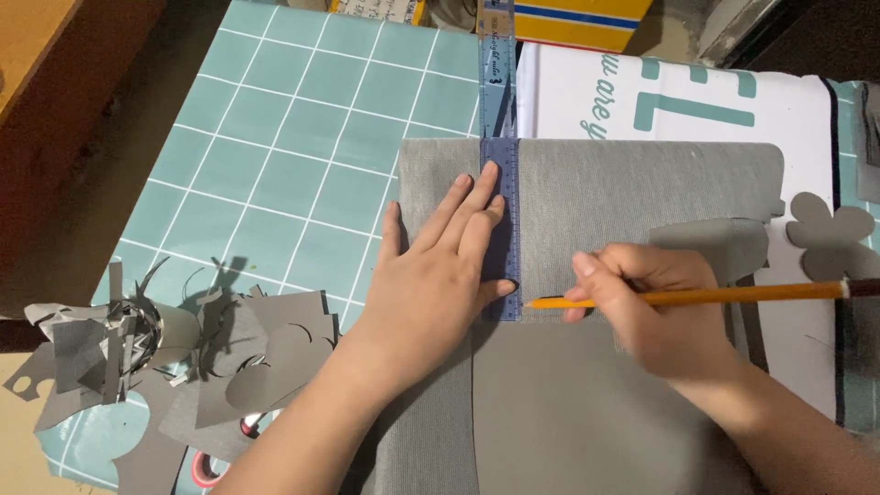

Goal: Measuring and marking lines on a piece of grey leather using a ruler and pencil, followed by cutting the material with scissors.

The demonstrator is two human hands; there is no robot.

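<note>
My left hand (438, 275) lies flat, fingers spread, on a blue see-through ruler (500, 110) and presses it onto a grey ribbed fabric (623, 188). The ruler runs straight away from me, over the fabric's upper edge. My right hand (655, 307) grips an orange pencil (733, 294). The pencil's tip touches the ruler's right edge near its lower end. A smooth grey sheet (568, 412) lies on the lower part of the fabric.
A teal cutting mat (302, 119) with a white grid lies under everything. Grey paper scraps (165, 357) pile at the lower left. A grey flower-shaped cutout (830, 234) rests at right on a white printed cloth (596, 92). A wooden surface (37, 37) is at upper left.
</note>
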